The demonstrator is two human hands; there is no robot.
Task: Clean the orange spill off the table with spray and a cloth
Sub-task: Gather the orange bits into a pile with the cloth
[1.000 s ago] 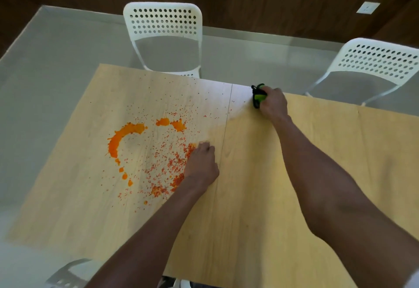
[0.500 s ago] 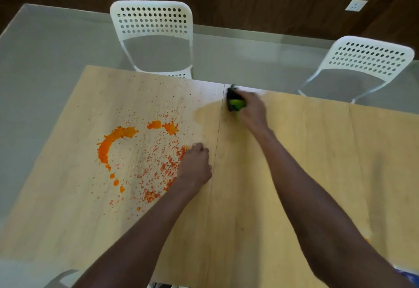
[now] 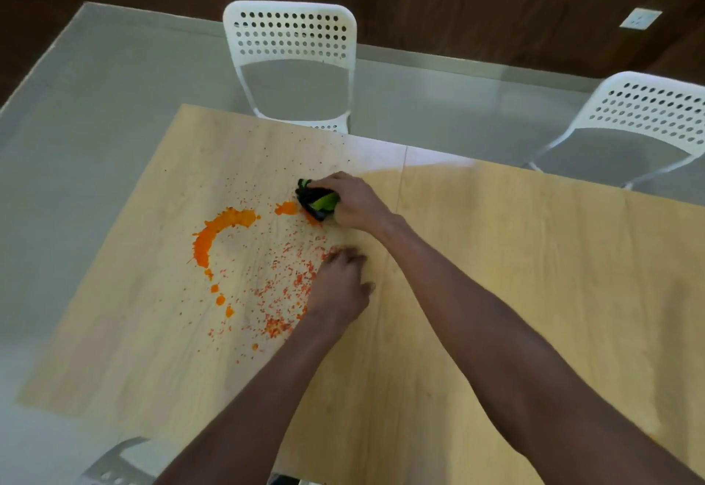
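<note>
I am holding the cloth (image 3: 317,200) bunched in my right hand (image 3: 353,202), fingers curled round it so that the wad is pressing down on the table (image 3: 515,274) at the far right edge of the orange spill (image 3: 263,255). I am keeping it balled up, I think, to put a firm pad against the wet patches instead of a loose flap that would only smear them. The black and green bundle is sticking out to the left of my fist, its long axis running roughly left to right, its free end pointing toward the thick orange arc. It is touching the small blot just beside it.

My left hand (image 3: 339,286) is resting on the table at the near right side of the speckles, apparently to brace me as I am leaning in. Its fingers are bent and blurred; I cannot tell whether they are curled tight or merely relaxed, though nothing is showing in them.

Most of the spill is lying unwiped, so I judge the wiping barely begun.

Two white chairs (image 3: 290,64) are standing beyond the table.
</note>
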